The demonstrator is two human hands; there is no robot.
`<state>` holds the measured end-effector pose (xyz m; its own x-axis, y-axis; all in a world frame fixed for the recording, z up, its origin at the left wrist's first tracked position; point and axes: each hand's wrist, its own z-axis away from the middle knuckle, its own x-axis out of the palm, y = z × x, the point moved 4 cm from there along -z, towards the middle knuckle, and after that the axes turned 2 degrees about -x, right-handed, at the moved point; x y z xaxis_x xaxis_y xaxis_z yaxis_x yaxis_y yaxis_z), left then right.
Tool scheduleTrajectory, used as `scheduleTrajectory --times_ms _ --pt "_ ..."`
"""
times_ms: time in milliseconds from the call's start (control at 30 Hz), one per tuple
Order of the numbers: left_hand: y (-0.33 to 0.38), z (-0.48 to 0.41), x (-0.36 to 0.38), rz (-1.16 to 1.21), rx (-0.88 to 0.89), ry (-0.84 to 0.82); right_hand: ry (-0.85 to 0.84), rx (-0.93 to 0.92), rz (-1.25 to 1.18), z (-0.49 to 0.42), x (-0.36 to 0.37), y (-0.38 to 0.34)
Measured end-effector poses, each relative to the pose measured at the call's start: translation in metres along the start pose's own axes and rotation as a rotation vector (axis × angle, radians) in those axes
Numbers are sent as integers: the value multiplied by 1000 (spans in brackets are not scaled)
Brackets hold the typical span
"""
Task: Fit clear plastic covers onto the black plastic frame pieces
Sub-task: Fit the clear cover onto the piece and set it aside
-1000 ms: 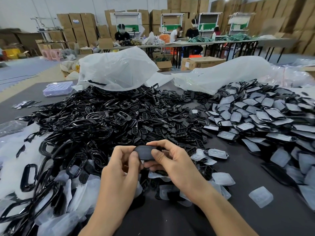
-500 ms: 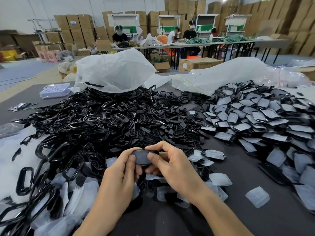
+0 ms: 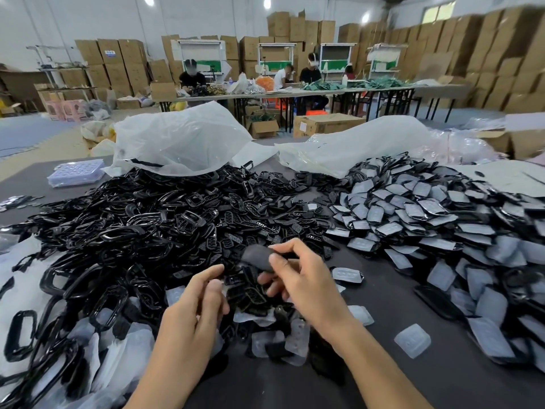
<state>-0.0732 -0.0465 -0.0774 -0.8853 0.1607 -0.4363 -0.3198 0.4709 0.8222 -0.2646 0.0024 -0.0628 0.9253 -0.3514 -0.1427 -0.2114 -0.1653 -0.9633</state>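
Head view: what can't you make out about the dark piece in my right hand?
Head view only.
Dark oval plastic piece pinched by the right hand: motion-blurred; its surface and fit are unreadable.
Its right end: hidden behind the thumb.
Heap of black plastic frames: cut by the left edge.

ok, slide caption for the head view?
Right hand pinches a black piece over heaped frames; left hand open beside it.
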Motion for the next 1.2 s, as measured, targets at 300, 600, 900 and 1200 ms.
scheduleTrajectory --times_ms 300,600,900,1200 --pt "13 14 23 -557 335 -180 971 60 -175 -24 -170 2" --pt "3 11 17 -814 269 -144 235 -97 488 -16 -25 12" --pt "-9 -5 11 -893 283 -26 -118 -109 828 -11 22 40" --pt "-11 -5 12 -804 378 24 -128 -114 812 -6 28 34"
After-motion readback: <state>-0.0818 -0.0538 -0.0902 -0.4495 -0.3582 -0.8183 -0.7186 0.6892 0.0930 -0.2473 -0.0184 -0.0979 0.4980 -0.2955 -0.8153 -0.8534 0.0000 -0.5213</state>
